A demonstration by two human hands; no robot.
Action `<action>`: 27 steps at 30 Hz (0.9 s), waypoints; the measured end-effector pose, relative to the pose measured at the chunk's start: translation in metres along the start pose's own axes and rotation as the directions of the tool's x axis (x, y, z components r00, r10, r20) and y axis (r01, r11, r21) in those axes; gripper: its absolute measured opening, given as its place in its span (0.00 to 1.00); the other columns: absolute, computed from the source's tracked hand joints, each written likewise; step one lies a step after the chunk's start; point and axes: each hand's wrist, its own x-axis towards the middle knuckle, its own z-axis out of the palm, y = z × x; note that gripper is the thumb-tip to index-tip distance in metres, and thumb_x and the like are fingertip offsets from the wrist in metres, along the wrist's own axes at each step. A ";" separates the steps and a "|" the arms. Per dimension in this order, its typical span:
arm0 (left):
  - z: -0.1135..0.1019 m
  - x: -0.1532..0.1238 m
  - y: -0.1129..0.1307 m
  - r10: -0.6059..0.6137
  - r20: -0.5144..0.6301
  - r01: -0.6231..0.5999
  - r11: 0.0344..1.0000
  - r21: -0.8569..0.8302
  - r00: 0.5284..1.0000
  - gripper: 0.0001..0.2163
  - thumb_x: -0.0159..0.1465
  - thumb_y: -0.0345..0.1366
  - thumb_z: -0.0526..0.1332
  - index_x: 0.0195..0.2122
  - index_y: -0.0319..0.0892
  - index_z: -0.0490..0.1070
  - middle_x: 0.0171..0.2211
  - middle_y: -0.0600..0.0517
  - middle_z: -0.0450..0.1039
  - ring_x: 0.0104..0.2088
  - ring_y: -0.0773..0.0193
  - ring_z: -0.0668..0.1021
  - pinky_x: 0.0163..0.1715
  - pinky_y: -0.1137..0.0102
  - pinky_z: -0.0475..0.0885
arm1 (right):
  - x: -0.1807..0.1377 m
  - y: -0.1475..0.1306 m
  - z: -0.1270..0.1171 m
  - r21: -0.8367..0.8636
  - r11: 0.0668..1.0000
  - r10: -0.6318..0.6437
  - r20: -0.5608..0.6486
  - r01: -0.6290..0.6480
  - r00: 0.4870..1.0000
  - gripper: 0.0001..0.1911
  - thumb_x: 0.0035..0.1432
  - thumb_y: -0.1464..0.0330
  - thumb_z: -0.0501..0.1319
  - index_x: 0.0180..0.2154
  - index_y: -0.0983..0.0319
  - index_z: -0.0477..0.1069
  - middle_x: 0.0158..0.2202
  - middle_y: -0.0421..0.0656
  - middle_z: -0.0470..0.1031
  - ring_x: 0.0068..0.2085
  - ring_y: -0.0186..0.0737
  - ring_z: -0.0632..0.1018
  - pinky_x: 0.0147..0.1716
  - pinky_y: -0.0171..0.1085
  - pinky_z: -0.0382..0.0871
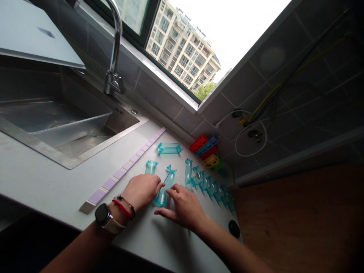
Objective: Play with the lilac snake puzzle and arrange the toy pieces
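Observation:
Both my hands rest on a pale countertop (42, 178) around a clear teal curved plastic track piece (165, 187). My left hand (142, 190), with a watch and red bracelets on the wrist, has curled fingers touching the piece's left side. My right hand (184, 206) has its fingers bent, fingertips at the piece's lower right end. Another short teal piece (151, 167) lies just above my left hand. A straight teal piece (169, 148) lies farther back. A row of several teal curved pieces (210, 185) runs to the right.
A steel sink (57, 125) with a tall tap (115, 49) sits at the left. A stack of red, blue, yellow and green blocks (207, 149) stands against the tiled wall. A purple tile strip (125, 168) crosses the counter. A small black round object (234, 228) lies near the counter's right edge.

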 end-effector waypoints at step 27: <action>0.001 0.002 -0.003 0.018 -0.021 -0.019 0.998 -0.063 1.000 0.18 0.72 0.48 0.54 0.42 0.44 0.80 0.40 0.39 0.82 0.43 0.44 0.83 0.39 0.59 0.73 | 0.046 0.069 -0.011 -0.349 0.919 0.174 -0.056 -0.182 0.983 0.25 0.67 0.48 0.57 0.45 0.61 0.80 0.48 0.54 0.75 0.51 0.55 0.75 0.48 0.46 0.71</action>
